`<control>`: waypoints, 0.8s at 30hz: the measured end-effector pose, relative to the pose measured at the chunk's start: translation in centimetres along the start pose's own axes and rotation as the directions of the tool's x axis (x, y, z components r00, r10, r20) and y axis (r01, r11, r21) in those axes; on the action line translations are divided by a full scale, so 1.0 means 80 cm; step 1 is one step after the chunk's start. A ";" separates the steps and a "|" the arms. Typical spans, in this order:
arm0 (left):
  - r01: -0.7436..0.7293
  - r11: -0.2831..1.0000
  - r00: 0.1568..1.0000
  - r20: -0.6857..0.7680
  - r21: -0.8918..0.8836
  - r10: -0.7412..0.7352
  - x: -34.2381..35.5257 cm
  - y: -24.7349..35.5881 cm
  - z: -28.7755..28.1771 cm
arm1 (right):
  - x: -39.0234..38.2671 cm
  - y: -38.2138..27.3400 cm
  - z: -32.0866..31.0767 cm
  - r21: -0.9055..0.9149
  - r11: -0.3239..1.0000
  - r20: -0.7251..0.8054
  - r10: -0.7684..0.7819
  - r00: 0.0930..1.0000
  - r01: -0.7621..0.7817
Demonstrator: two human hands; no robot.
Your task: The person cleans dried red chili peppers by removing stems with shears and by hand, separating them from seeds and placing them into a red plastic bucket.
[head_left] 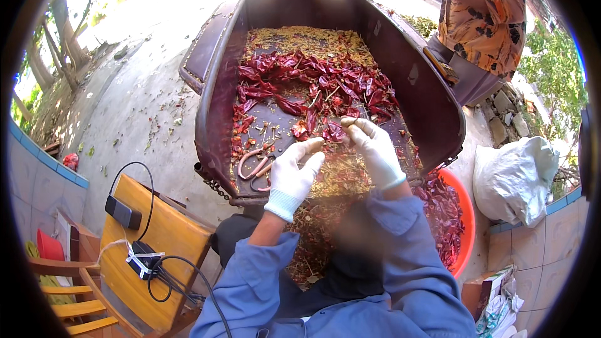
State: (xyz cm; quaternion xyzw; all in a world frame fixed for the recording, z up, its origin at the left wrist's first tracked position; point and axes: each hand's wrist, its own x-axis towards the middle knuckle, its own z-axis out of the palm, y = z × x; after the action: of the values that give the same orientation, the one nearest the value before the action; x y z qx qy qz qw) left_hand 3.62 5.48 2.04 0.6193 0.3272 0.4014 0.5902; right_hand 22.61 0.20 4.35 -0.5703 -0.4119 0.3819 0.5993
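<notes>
Red peppers (297, 67) point every way in the cart (418, 78), more in the tub (467, 216); left hand (293, 174) slightly spread, right hand (379, 155) unclear

Strong daylight washes out the pavement (169, 34) beyond and left of the cart (414, 72), whose interior lies in softer shade. Just below the cart a hazy smudge blurs detail; fisheye curvature bends edges toward the black rim.

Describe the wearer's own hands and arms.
Left hand and right hand: white fabric gloves with pale bluish knit cuffs; the right glove's fingers look stained brown. Loose blue fabric sleeves end short of the gloves. No printed markings visible.
</notes>
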 end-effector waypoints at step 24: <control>-0.472 0.658 0.871 0.193 0.587 0.452 -0.038 -0.004 0.010 | -0.100 0.000 0.052 0.090 0.995 -0.191 0.063 0.979 -0.047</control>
State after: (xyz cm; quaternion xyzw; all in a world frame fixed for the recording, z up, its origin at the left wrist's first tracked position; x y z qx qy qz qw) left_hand 2.94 2.46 1.36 0.8455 0.2630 0.3990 0.2384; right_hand 15.82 -5.65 3.91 -0.5902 -0.3190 0.3581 0.6494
